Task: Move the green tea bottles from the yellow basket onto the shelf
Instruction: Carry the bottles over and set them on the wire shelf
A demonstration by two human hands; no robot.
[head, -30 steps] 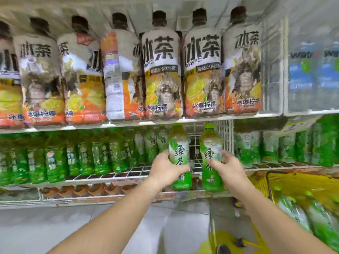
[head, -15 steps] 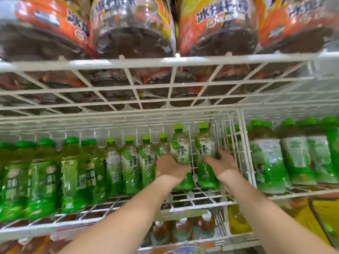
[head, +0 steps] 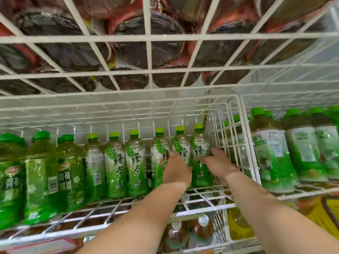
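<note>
Both my arms reach deep into the white wire shelf [head: 205, 194]. My left hand [head: 176, 171] grips a green tea bottle [head: 180, 145] standing upright near the back. Just to its right, my right hand [head: 219, 165] grips a second green tea bottle [head: 200, 149] beside the shelf's wire side wall. Both bottles stand at the right end of a row of several matching green tea bottles [head: 135, 162]. A corner of the yellow basket [head: 322, 215] shows at the lower right; its inside is out of view.
Darker green bottles [head: 38, 180] fill the shelf's left part. Beyond the wire divider [head: 247, 143], more green bottles [head: 275, 158] stand on the right. Large orange-labelled bottles [head: 146, 43] rest on the wire shelf overhead. Brown tea bottles [head: 201, 228] sit on the shelf below.
My view has moved closer and lower under the upper shelf. Both hands have pushed the two bottles further back into the shelf, in line with the row.
</note>
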